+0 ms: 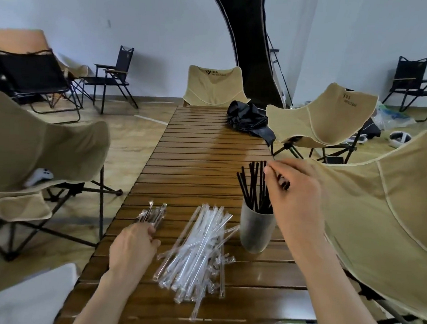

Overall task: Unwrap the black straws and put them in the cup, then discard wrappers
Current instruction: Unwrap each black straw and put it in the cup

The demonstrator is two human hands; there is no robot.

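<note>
At the far left we note a tan folding chair (39,147) with a small white controller (39,175) lying on its seat; black chairs (112,79) stand behind it by the wall.

On the slatted wooden table (202,156), the left hand (133,249) lies at the near left edge, fingers curled over the near ends of a small bundle of still-wrapped straws (152,214). We judge it to be gripping that bundle, though the fingertips themselves are hidden beneath the hand.

Just to the right of it we record a loose heap of clear empty wrappers (198,249), fanned across the boards and lying near the base of the cup.

The cup (257,230), grey and translucent, stands upright on the table right of the heap. A cluster of unwrapped black straws (252,187) stands in it, leaning at various angles.

The right hand (293,192) is raised above the cup, thumb and forefinger pinched together at the top of one black straw; the remaining fingers are curled.

Further back on the table lies a crumpled black umbrella (248,120). To the right stand two more tan chairs (321,118), the nearer one close behind the right forearm.
</note>
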